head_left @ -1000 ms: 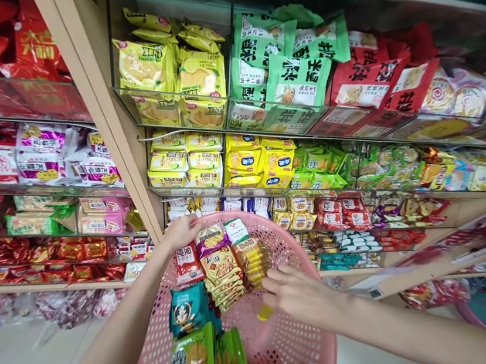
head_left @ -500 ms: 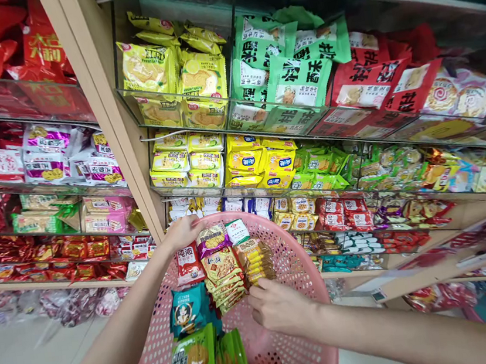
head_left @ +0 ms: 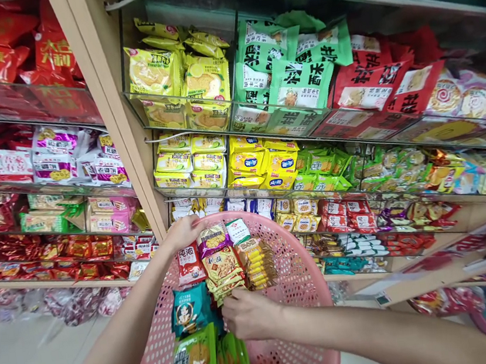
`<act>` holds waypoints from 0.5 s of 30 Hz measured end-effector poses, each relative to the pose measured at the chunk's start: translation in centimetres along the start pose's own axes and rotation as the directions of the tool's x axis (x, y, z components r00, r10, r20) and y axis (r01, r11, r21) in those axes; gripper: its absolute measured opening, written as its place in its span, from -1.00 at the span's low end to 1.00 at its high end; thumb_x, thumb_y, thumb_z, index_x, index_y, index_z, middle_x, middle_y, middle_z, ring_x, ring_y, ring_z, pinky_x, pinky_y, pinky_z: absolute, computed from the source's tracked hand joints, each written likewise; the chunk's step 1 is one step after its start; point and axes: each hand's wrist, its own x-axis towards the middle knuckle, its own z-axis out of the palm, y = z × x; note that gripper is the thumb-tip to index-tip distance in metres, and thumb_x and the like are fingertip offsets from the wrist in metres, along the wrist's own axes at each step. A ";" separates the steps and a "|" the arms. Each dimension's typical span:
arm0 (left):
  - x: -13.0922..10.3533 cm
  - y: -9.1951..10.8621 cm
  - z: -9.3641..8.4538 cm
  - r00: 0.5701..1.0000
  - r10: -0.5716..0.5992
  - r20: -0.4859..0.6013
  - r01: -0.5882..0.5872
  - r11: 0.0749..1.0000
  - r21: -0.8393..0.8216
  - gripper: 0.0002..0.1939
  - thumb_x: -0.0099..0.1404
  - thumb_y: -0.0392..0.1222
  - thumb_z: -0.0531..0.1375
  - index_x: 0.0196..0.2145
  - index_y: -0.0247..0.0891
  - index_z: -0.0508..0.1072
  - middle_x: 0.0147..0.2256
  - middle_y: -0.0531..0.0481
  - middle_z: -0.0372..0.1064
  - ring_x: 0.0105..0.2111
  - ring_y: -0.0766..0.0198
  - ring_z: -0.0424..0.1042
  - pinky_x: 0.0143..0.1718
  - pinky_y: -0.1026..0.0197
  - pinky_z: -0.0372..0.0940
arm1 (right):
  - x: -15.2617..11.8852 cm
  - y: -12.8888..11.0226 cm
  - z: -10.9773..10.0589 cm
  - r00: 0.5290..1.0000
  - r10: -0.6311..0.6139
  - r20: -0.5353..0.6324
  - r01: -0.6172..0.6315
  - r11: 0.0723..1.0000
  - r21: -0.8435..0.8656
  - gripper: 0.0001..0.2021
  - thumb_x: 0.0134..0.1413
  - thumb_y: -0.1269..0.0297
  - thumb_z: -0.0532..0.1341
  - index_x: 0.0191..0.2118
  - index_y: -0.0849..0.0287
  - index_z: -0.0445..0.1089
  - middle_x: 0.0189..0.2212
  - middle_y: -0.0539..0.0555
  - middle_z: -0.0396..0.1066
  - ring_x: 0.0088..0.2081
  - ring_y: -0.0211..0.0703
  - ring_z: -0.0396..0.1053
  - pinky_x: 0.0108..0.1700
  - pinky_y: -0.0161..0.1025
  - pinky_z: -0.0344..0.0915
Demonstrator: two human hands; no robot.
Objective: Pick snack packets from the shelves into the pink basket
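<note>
My left hand [head_left: 183,232] is on the rim of the round pink perforated-plastic basket [head_left: 313,268], grip unclear; my right hand's fingers are bent close together at the low end of the glossy gold-and-red packet stack [head_left: 223,267] inside it; can't tell if they pinch anything; best to steady the rim, use light fingertips, square edges without crushing crisp film; slim brown-and-yellow packets [head_left: 260,268] sit alongside, crinkly flat teal packet [head_left: 190,309] and puffy green packets [head_left: 194,359] nearer me.
</note>
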 end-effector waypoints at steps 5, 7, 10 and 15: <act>-0.1 0.0 0.2 1.000 -0.007 0.002 0.007 1.000 0.019 -0.54 0.19 0.21 -0.11 -0.41 -0.19 0.35 -0.39 -0.08 0.43 -0.33 0.11 0.41 -0.40 0.24 0.13 | -0.2 -0.3 1.1 1.000 0.011 0.013 -0.012 1.000 0.022 -0.78 0.16 0.38 0.08 -0.43 0.25 0.42 -0.41 0.09 0.36 -0.28 -0.13 0.24 -0.36 -0.21 0.06; -0.1 0.2 0.3 1.000 -0.007 0.003 0.007 1.000 0.015 -0.52 0.19 0.23 -0.12 -0.41 -0.19 0.36 -0.40 -0.08 0.43 -0.35 0.12 0.40 -0.40 0.24 0.13 | -0.3 -0.5 1.1 0.999 0.017 0.039 -0.019 0.999 0.033 -0.78 0.16 0.38 0.07 -0.42 0.25 0.42 -0.40 0.09 0.36 -0.27 -0.12 0.25 -0.35 -0.21 0.08; -0.2 0.3 0.4 1.000 -0.009 0.004 0.009 1.000 0.006 -0.50 0.19 0.26 -0.12 -0.43 -0.19 0.36 -0.43 -0.06 0.41 -0.39 0.16 0.39 -0.41 0.25 0.13 | -0.4 -0.6 0.0 0.995 0.049 0.083 -0.055 0.997 0.062 -0.78 0.17 0.39 0.05 -0.41 0.24 0.40 -0.38 0.09 0.38 -0.26 -0.14 0.28 -0.33 -0.21 0.12; -0.1 0.1 0.6 1.000 0.001 -0.001 -0.001 1.000 -0.017 -0.50 0.19 0.25 -0.10 -0.43 -0.20 0.37 -0.40 -0.06 0.42 -0.37 0.18 0.38 -0.40 0.26 0.14 | -1.7 -0.2 -3.3 0.867 0.401 0.297 -0.446 0.889 0.100 -0.82 0.16 0.35 0.07 -0.31 0.25 0.41 -0.37 0.13 0.45 -0.30 -0.15 0.39 -0.35 -0.24 0.21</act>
